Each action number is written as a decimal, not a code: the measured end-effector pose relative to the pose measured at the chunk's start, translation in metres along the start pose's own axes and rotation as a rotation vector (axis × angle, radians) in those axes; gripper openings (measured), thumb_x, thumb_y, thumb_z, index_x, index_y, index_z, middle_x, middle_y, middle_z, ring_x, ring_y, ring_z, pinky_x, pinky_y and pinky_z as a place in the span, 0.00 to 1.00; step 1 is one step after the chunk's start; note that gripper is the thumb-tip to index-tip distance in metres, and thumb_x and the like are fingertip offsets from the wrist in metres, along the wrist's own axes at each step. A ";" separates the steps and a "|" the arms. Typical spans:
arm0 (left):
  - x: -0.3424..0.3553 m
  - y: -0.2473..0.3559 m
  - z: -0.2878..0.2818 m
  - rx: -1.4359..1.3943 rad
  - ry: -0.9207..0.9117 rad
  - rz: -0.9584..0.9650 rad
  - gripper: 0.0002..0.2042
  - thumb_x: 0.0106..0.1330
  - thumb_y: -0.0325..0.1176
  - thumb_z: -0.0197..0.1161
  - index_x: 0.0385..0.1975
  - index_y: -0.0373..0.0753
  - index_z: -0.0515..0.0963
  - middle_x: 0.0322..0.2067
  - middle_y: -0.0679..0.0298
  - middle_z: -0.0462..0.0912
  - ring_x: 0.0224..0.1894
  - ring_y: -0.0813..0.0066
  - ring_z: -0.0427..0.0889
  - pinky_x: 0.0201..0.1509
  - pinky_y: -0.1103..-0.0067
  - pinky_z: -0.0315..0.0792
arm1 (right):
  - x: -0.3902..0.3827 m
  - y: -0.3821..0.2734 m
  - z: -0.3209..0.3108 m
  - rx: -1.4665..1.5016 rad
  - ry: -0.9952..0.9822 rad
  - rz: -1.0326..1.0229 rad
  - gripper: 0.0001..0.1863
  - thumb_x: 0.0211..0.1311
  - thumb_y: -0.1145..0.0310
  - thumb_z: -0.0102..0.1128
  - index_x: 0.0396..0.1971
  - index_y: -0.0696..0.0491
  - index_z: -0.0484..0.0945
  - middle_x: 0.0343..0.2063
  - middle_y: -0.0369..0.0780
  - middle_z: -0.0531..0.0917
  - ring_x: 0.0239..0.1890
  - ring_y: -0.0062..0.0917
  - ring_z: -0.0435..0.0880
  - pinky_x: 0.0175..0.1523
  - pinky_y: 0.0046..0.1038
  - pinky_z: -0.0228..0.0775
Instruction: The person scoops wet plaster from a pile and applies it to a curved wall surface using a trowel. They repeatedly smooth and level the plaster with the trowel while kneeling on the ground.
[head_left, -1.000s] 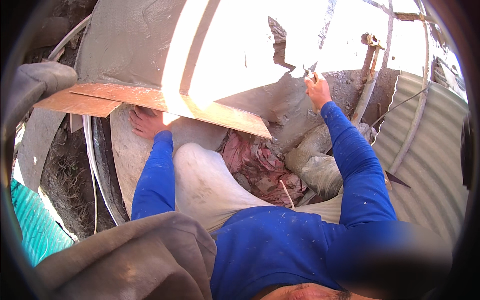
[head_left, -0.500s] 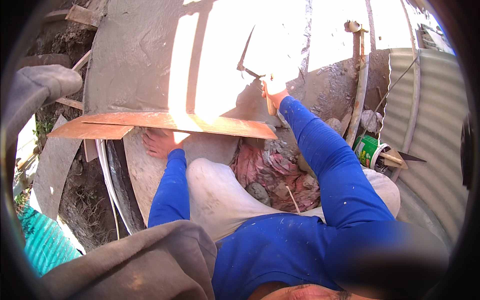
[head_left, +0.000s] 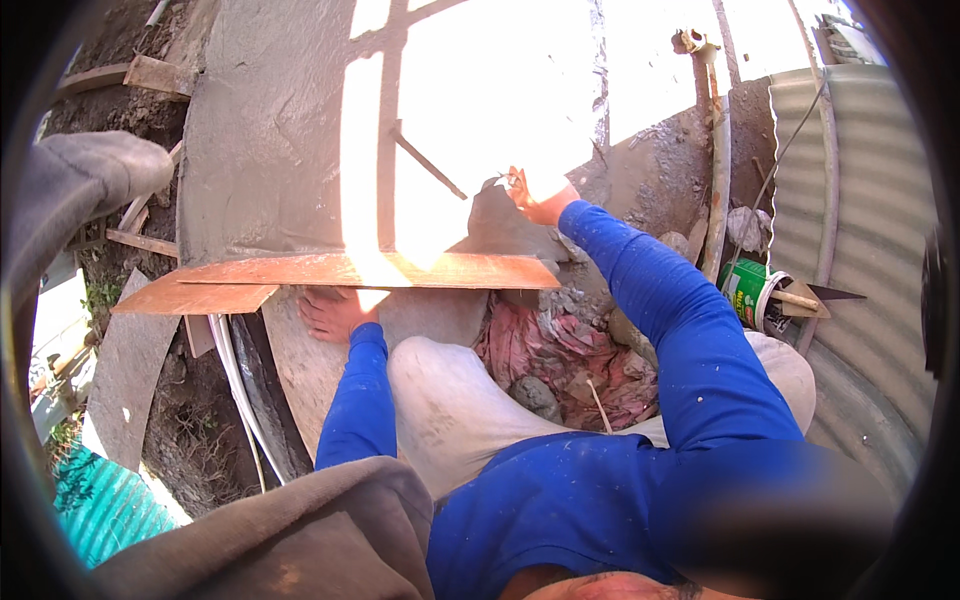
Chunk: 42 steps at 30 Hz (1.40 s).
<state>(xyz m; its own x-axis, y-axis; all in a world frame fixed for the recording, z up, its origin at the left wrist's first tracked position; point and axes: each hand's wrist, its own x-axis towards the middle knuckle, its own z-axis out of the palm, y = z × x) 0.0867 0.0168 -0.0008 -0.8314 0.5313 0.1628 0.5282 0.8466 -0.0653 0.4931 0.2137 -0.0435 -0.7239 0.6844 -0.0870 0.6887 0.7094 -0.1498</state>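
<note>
My left hand (head_left: 330, 314) lies open, fingers spread on a pale board (head_left: 440, 318) beside my knee, just below two overlapping reddish plywood strips (head_left: 461, 273). These strips run along the near edge of a wet grey cement surface (head_left: 262, 150). My right hand (head_left: 536, 199) is closed round a trowel on that surface, above the strips' right part; strong glare and my fingers hide most of the tool.
A green-and-white bucket (head_left: 746, 290) with tools stands right, beside corrugated sheeting (head_left: 870, 200) and upright pipes (head_left: 718, 190). Crumpled pink sacking (head_left: 530, 350) and rubble lie before my legs. Soil, wood offcuts (head_left: 158, 75) and teal sheeting (head_left: 110, 500) are at left.
My right hand has swept leftward across the cement with the trowel. The view has shifted, so the green bucket now shows at right. My left hand still rests by the strips.
</note>
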 end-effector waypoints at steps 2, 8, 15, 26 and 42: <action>-0.001 0.000 0.000 0.012 -0.013 -0.007 0.35 0.74 0.59 0.51 0.76 0.48 0.62 0.78 0.63 0.60 0.81 0.61 0.54 0.80 0.50 0.50 | -0.012 -0.008 -0.067 0.282 -0.293 0.317 0.23 0.74 0.57 0.52 0.62 0.51 0.78 0.52 0.46 0.86 0.54 0.40 0.85 0.62 0.41 0.77; -0.001 0.008 0.002 0.019 0.000 0.002 0.35 0.74 0.60 0.51 0.76 0.47 0.62 0.78 0.62 0.60 0.82 0.61 0.53 0.80 0.49 0.50 | -0.025 0.039 -0.103 0.253 -0.291 0.368 0.20 0.73 0.57 0.59 0.59 0.49 0.81 0.49 0.48 0.87 0.52 0.44 0.87 0.58 0.42 0.79; -0.003 0.000 -0.002 0.005 0.005 0.040 0.35 0.75 0.62 0.47 0.76 0.47 0.61 0.78 0.60 0.59 0.82 0.58 0.54 0.80 0.49 0.50 | 0.021 0.124 -0.081 0.314 -0.191 0.306 0.20 0.71 0.55 0.61 0.50 0.55 0.81 0.38 0.48 0.88 0.41 0.44 0.88 0.48 0.43 0.80; -0.001 -0.010 0.004 0.061 0.014 0.065 0.37 0.76 0.65 0.40 0.76 0.46 0.61 0.78 0.59 0.60 0.80 0.57 0.56 0.78 0.50 0.53 | 0.026 0.195 -0.075 0.331 -0.134 0.523 0.20 0.70 0.54 0.63 0.49 0.55 0.81 0.34 0.49 0.87 0.38 0.45 0.88 0.46 0.43 0.80; -0.001 -0.005 0.005 0.031 0.040 0.021 0.38 0.74 0.66 0.46 0.77 0.48 0.61 0.78 0.60 0.60 0.81 0.57 0.56 0.79 0.48 0.51 | -0.024 -0.006 -0.035 1.508 0.598 1.358 0.08 0.76 0.71 0.55 0.48 0.56 0.70 0.30 0.40 0.79 0.21 0.29 0.80 0.27 0.33 0.77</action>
<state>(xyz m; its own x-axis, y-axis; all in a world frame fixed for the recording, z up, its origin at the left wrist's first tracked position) 0.0843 0.0119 -0.0060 -0.8126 0.5474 0.1999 0.5390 0.8364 -0.0996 0.5076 0.1992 -0.0061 0.3868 0.7037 -0.5960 -0.1330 -0.5970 -0.7912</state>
